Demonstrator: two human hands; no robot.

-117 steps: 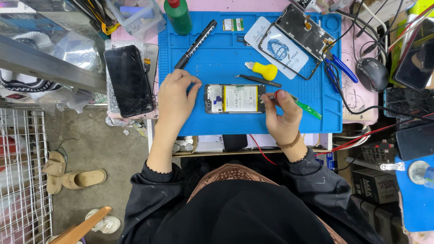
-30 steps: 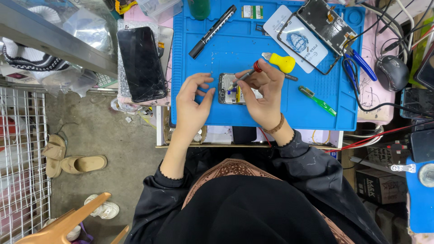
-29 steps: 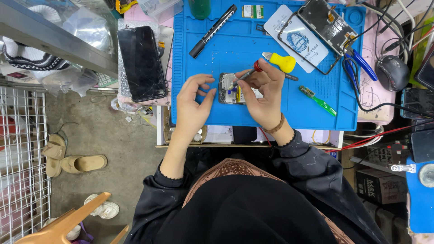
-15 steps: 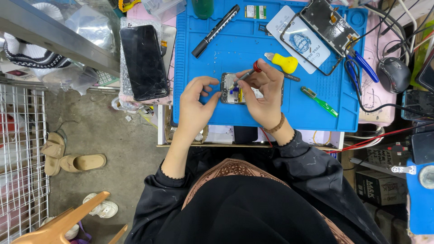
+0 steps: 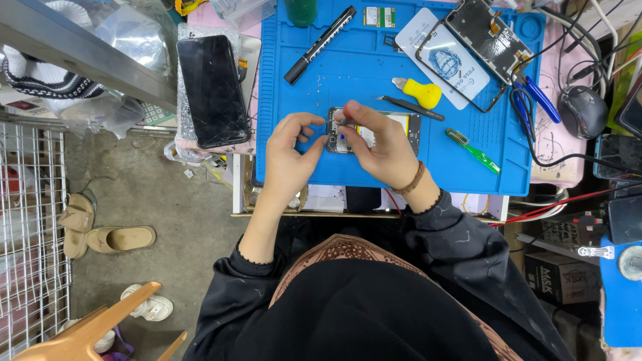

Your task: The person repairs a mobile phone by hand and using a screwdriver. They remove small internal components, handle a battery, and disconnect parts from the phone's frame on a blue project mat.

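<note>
The opened phone [image 5: 374, 131] lies back-up near the front middle of the blue work mat [image 5: 455, 167] on the table, its battery and circuit board exposed. The left hand [image 5: 289, 150] curls at the phone's left end, thumb and fingers bent against its edge to steady it. The right hand [image 5: 381, 144] lies over the phone's middle, thumb and forefinger pinched together at the upper left corner of the board; what they pinch is too small to tell.

Against the view from about four seconds ago, the hands have drawn close together: then the left lay flat at the phone's left end and the right worked at its right end with the green tool [image 5: 472, 150], which now lies loose on the mat to the right of the phone. Since a second ago the pose has hardly changed.

Behind the phone rest black tweezers [image 5: 409, 107] and a yellow-handled pry tool [image 5: 420, 92]; farther back lie a black marker [image 5: 319, 45] and a phone frame [image 5: 485, 37]. A cracked black screen [image 5: 212, 90] sits off the mat's left edge.
</note>
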